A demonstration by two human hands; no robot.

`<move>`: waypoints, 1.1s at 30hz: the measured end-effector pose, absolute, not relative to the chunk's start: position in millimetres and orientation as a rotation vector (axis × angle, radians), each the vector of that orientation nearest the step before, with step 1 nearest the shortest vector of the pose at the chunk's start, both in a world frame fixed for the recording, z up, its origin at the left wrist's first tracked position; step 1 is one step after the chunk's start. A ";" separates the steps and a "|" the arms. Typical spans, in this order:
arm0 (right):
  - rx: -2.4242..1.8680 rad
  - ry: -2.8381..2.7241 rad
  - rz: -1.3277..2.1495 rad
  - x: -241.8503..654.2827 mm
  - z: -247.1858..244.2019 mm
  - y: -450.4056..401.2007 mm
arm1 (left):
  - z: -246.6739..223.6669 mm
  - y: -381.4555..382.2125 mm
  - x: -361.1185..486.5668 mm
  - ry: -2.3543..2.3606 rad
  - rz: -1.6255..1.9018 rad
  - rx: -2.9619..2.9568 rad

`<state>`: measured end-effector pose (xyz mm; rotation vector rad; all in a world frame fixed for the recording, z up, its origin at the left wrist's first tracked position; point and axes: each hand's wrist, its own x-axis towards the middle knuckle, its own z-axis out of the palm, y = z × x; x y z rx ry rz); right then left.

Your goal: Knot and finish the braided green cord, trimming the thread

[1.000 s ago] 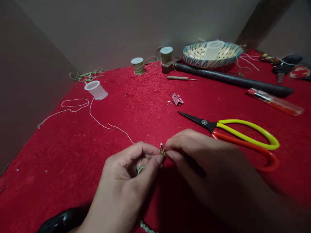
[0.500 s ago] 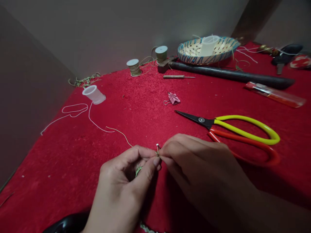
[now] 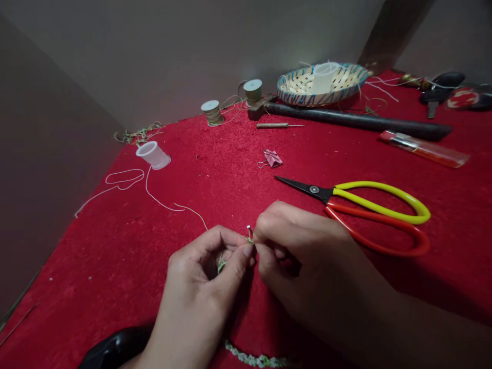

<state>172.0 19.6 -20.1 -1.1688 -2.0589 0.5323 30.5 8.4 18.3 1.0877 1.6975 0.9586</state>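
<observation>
My left hand [image 3: 205, 287] pinches a thin green cord [image 3: 249, 239] between thumb and forefinger, close to a small knot. A short end with a whitish tip stands up there. Green braided cord [image 3: 221, 266] shows inside the curled fingers, and a pale tail [image 3: 195, 212] runs out beyond the hand. Thumb and forefinger of my right hand [image 3: 307, 251] are closed at the same knot, from the right; the strand between them is mostly hidden. Below the hands lies a green and white braided strip [image 3: 257, 360], partly cut off by the frame edge.
Yellow-and-red-handled scissors [image 3: 346, 202] lie on the red cloth [image 3: 96, 246] beside my right hand. Farther back are a pink binder clip [image 3: 272, 158], an awl [image 3: 272, 125], a hammer [image 3: 346, 119], cord spools [image 3: 212, 114], a woven basket [image 3: 295, 95] and a white plastic cup [image 3: 156, 156].
My right hand has shifted slightly up and its fingers are more curled at the knot. The view has moved a little, showing more of the braided strip below.
</observation>
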 end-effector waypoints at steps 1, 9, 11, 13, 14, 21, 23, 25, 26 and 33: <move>-1.163 -2.050 0.564 172.8 -19.3 19.8 | 16.7 7.1 29.2 1.695 0.959 1.080; -1.079 -2.008 0.578 174.7 -12.9 20.0 | 4.1 -9.1 13.5 1.582 0.840 1.008; -1.110 -1.979 0.592 175.5 -11.5 20.4 | 4.2 -9.0 13.1 1.561 0.852 1.019; -1.149 -1.937 0.647 176.3 -11.1 21.5 | 4.6 -7.2 14.2 1.547 0.874 1.024; -1.171 -1.910 0.694 176.5 -11.5 22.2 | 4.7 -6.1 14.8 1.542 0.888 1.022; -1.201 -1.717 1.173 175.8 -14.4 22.2 | 5.2 -6.3 16.0 1.527 0.886 0.969; -1.146 -1.760 1.243 177.0 -10.3 19.9 | 6.4 -7.9 16.9 1.530 0.890 0.915; -1.123 -1.785 1.299 178.4 -5.6 18.5 | 7.3 -9.0 17.4 1.523 0.886 0.880; -1.130 -1.782 1.324 178.8 -3.9 18.3 | 7.4 -9.3 17.2 1.513 0.884 0.880; -1.335 -1.842 1.265 182.5 -3.8 11.6 | 6.3 -4.3 15.0 1.516 0.873 0.995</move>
